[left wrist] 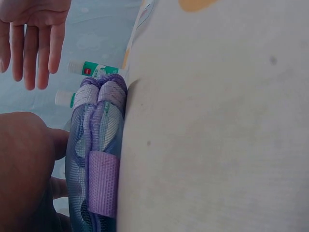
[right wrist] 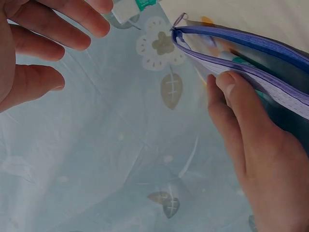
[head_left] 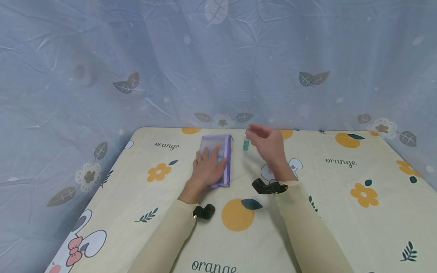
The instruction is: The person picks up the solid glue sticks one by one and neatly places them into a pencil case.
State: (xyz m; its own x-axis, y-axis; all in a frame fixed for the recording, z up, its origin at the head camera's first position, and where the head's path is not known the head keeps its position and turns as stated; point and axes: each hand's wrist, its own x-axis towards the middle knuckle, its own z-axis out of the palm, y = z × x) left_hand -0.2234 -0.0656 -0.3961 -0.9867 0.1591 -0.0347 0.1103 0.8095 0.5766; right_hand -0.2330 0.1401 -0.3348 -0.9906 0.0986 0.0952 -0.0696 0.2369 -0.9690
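Observation:
A purple mesh zip pouch (head_left: 223, 174) lies on the table, and my left hand (head_left: 206, 168) rests on it with spread fingers. In the right wrist view the pouch's zipped side (right wrist: 270, 77) gapes, with something green showing inside. My left thumb (right wrist: 236, 89) is right at that edge. A green glue stick with a white cap (head_left: 246, 144) stands upright just right of the pouch. My right hand (head_left: 268, 146) is raised beside it, holding nothing, its fingers loosely extended in the left wrist view. Another white cap (left wrist: 63, 98) shows partly hidden behind the pouch.
A cream tablecloth (head_left: 290, 235) printed with oranges, flowers and the word orange covers the table. Just past its far edge hangs a pale blue patterned curtain (head_left: 218, 68). A black wrist camera (head_left: 269, 187) sits on the right forearm, another on the left.

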